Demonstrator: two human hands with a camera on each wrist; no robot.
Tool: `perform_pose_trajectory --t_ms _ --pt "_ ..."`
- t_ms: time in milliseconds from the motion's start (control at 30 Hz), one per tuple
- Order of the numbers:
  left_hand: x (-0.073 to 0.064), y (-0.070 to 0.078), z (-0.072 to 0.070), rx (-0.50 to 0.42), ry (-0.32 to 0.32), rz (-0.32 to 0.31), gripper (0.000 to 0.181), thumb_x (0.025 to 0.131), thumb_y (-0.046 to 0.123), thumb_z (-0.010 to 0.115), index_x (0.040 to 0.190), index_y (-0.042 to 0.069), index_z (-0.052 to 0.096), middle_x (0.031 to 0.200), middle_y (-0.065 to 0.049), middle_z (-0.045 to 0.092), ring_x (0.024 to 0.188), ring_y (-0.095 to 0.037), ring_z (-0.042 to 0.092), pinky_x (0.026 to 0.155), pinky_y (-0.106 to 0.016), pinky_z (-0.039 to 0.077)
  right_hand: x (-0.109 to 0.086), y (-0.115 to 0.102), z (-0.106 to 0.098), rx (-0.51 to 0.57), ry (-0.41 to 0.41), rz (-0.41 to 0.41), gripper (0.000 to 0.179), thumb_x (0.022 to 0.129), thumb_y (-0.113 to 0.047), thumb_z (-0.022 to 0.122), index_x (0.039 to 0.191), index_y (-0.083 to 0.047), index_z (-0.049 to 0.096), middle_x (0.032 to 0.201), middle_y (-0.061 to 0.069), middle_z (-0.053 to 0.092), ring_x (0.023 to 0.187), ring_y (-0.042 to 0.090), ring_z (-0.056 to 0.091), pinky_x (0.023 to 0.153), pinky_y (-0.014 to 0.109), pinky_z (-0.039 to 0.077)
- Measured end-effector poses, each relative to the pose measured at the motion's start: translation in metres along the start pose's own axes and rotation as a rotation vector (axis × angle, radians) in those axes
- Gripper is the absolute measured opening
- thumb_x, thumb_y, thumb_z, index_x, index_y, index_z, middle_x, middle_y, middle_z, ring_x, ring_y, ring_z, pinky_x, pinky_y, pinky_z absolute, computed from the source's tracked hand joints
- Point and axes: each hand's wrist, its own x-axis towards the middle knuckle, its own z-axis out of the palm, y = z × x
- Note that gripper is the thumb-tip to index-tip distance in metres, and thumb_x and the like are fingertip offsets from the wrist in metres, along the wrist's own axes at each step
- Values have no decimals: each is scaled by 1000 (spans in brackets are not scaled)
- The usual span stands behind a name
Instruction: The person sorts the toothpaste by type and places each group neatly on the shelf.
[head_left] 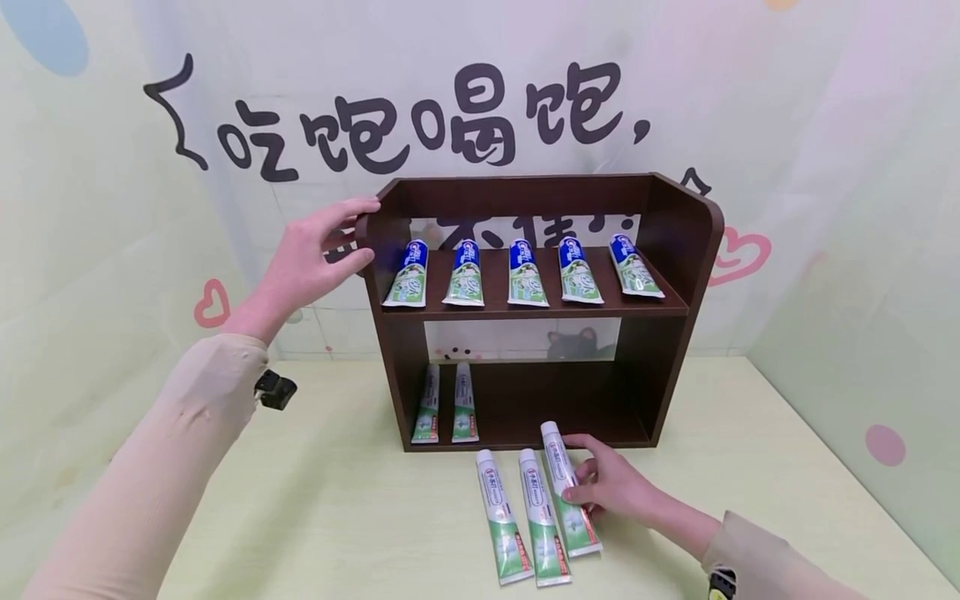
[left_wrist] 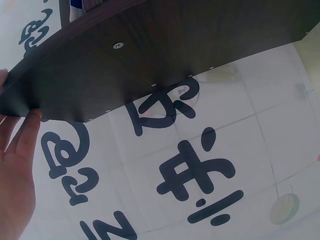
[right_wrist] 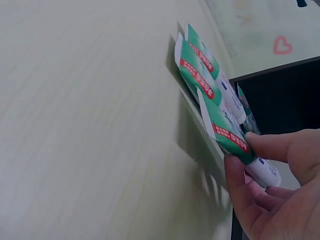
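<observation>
My left hand (head_left: 315,246) holds the upper left side of a dark brown two-tier shelf (head_left: 525,312), fingers at its top edge and thumb against the front edge. The left wrist view shows the fingers on the shelf's side panel (left_wrist: 135,65). With thumb and fingers, my right hand (head_left: 611,483) pinches a white and green toothpaste tube (head_left: 558,467), its cap pointing toward the shelf. In the right wrist view the held tube (right_wrist: 225,132) appears raised off the table. Two matching tubes, a left one (head_left: 504,521) and a middle one (head_left: 542,521), lie beside it.
Several blue and green toothpaste tubes (head_left: 527,275) lie in a row on the upper tier. On the lower tier, two white and green tubes (head_left: 464,404) are at the left. The pale table (head_left: 315,500) meets a printed wall sheet (head_left: 300,75) behind.
</observation>
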Motion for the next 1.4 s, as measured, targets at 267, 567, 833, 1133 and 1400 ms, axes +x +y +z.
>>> perform_pose_trajectory --t_ms 267,567,833,1133,1400 --pt "0 -1 -1 11 -5 7 53 88 2 69 139 9 56 143 -7 58 119 -25 62 97 -7 50 4 -10 -4 5 0 -17 79 81 -3 78 147 -5 36 99 17 62 70 19 65 54 36 62" --pt "0 -1 -1 14 -2 1 53 88 3 69 139 11 57 142 -6 58 118 -25 62 98 -8 51 17 -21 -7 -37 30 -45 77 80 -4 79 145 -6 38 97 14 64 73 18 63 55 35 63" --pt "0 -1 -1 16 -2 4 53 88 4 69 139 13 56 143 -5 58 119 -25 62 98 -9 51 35 -31 -10 -31 34 -43 76 82 -3 77 146 -7 37 98 15 66 75 18 64 58 36 63" --pt "1 -1 -2 14 -3 11 53 89 4 69 139 12 56 144 -7 57 121 -26 61 98 -7 50 64 -38 -10 -44 71 -24 73 84 -7 76 146 -9 39 103 17 66 77 19 63 62 34 64" --pt "0 -2 -1 14 -3 22 53 88 3 70 138 10 57 143 -7 58 120 -26 62 98 -10 51 92 -41 -5 14 62 -45 71 85 -4 74 146 -7 37 104 21 66 78 21 68 64 39 65"
